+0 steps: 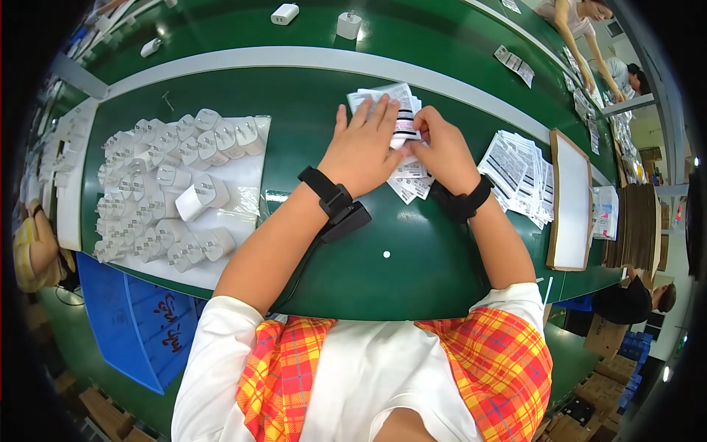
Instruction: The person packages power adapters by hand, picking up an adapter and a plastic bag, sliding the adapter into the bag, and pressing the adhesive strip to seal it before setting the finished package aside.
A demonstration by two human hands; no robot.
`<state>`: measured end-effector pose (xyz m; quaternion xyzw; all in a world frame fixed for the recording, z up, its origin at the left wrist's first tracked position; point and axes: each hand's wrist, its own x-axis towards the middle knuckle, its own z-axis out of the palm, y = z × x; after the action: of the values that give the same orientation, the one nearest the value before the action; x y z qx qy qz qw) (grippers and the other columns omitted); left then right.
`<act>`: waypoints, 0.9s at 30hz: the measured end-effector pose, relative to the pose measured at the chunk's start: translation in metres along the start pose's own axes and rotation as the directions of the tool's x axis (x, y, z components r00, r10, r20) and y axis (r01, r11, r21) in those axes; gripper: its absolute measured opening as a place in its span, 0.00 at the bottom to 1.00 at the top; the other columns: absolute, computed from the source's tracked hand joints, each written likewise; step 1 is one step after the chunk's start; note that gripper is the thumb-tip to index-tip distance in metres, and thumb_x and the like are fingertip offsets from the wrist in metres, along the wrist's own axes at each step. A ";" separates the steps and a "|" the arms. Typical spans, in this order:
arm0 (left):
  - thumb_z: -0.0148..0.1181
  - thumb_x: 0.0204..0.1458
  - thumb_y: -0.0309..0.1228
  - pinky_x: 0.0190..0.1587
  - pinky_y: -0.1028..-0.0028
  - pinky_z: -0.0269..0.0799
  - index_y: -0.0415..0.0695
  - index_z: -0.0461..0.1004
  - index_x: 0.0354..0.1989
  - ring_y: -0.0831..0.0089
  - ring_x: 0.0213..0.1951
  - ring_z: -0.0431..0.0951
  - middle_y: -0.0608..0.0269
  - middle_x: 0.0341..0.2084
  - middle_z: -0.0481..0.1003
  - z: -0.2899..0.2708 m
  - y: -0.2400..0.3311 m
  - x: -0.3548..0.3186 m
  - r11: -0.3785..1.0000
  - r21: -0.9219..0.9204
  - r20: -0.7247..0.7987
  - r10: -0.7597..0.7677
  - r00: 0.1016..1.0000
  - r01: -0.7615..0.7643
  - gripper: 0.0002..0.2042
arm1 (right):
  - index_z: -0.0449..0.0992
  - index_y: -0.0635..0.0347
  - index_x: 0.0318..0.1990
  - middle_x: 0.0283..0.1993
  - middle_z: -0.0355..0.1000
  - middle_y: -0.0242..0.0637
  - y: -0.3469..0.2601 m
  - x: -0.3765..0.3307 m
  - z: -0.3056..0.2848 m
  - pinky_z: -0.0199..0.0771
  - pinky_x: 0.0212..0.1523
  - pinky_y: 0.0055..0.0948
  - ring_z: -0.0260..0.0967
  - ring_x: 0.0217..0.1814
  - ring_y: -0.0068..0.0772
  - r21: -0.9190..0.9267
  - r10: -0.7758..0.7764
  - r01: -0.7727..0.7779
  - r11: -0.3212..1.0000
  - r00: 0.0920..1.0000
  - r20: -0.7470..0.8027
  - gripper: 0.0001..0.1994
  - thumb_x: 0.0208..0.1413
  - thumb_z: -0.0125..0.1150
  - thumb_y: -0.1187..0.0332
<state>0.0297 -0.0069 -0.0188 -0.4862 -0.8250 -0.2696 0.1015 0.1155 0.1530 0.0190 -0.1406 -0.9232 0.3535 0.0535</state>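
Observation:
In the upper middle of the green table, my left hand point(362, 149) lies flat with fingers stretched over a clear plastic bag point(405, 103) with black printing. My right hand point(448, 153) is beside it, its fingers curled and the thumb pinching the bag's near edge. A bit of something white shows between my two thumbs; its shape is mostly hidden. Beneath my hands several more printed bags point(407, 190) lie loosely stacked. To the left, many white plug chargers point(213, 190) stand with prongs up on a pale sheet; one lies tipped on its side.
Right of my hands is a fanned pile of printed bags point(515, 173), then a shallow cardboard tray point(571, 202). A pale rail point(294, 57) runs along the far edge, with loose chargers point(348, 26) beyond. A blue bin point(136, 317) stands lower left. Other people work at the sides.

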 end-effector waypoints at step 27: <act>0.55 0.61 0.38 0.38 0.78 0.69 0.34 0.75 0.41 0.80 0.32 0.73 0.62 0.31 0.78 0.002 -0.019 0.027 0.167 -0.932 0.229 -0.413 0.881 0.321 0.16 | 0.76 0.64 0.44 0.33 0.71 0.28 0.005 -0.001 -0.010 0.64 0.26 0.19 0.59 0.23 0.16 0.697 0.186 -0.179 0.695 0.980 0.067 0.13 0.65 0.55 0.62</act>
<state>-0.0002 0.0069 -0.0159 -0.2230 -0.5808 -0.7429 -0.2469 0.1194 0.1633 0.0232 -0.2022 -0.7021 0.6790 0.0715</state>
